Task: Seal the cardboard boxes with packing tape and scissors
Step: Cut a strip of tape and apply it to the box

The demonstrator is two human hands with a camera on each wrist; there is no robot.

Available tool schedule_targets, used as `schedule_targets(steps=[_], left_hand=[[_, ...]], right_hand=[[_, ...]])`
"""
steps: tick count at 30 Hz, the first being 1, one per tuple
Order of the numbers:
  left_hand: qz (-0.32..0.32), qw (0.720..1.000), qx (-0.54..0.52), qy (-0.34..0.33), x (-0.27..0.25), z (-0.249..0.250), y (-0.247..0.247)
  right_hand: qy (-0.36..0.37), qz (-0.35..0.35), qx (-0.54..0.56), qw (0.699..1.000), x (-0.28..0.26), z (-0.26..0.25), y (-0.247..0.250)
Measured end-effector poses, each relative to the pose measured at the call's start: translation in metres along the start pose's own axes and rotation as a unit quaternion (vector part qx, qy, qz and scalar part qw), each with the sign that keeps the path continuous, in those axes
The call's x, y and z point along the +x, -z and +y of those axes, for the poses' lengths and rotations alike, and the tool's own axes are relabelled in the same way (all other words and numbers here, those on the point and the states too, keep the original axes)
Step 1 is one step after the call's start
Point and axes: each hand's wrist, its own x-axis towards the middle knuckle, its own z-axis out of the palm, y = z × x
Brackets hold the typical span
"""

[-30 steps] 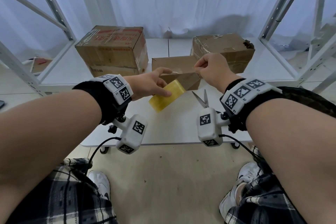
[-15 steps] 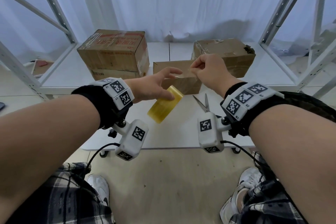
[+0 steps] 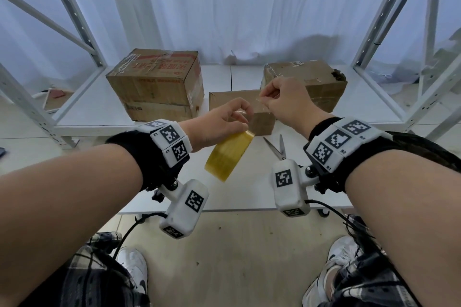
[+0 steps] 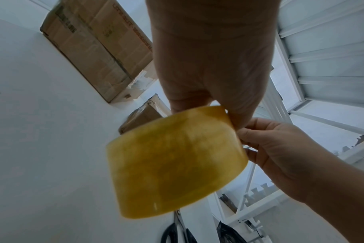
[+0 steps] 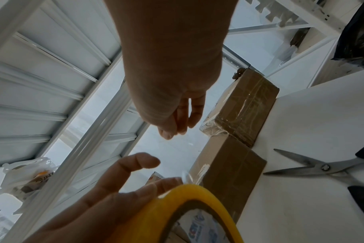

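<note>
My left hand (image 3: 224,119) holds a yellow roll of packing tape (image 3: 228,156) in the air above the white table (image 3: 249,194); the roll (image 4: 175,162) fills the left wrist view. My right hand (image 3: 282,99) pinches the clear free end of the tape (image 3: 262,104) just right of the left hand, over a small cardboard box (image 3: 259,122). A short clear strip runs between the two hands. Scissors (image 3: 277,148) lie on the table right of the roll, blades apart, also seen as scissors (image 5: 322,167) in the right wrist view.
A large printed box (image 3: 154,82) sits at the back left and a taped box (image 3: 314,80) at the back right, both on a white shelf (image 3: 82,112). White metal rack posts (image 3: 74,15) rise on both sides. A curtain hangs behind.
Both hands rose a little with the roll. My right hand drew the tape end up and away from the left hand, so a short strip now shows between them.
</note>
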Motion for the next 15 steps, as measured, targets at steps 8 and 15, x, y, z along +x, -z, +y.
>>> schedule_targets(steps=[8,15], left_hand=[[0.009,1.0,0.02,0.008,0.004,0.0,0.008],[-0.024,0.998,0.052,-0.013,-0.003,-0.005,0.01]], right_hand=[[0.036,-0.008,-0.014,0.999,0.0,-0.011,-0.003],[0.015,0.017,-0.011,1.0,0.005,-0.003,0.007]])
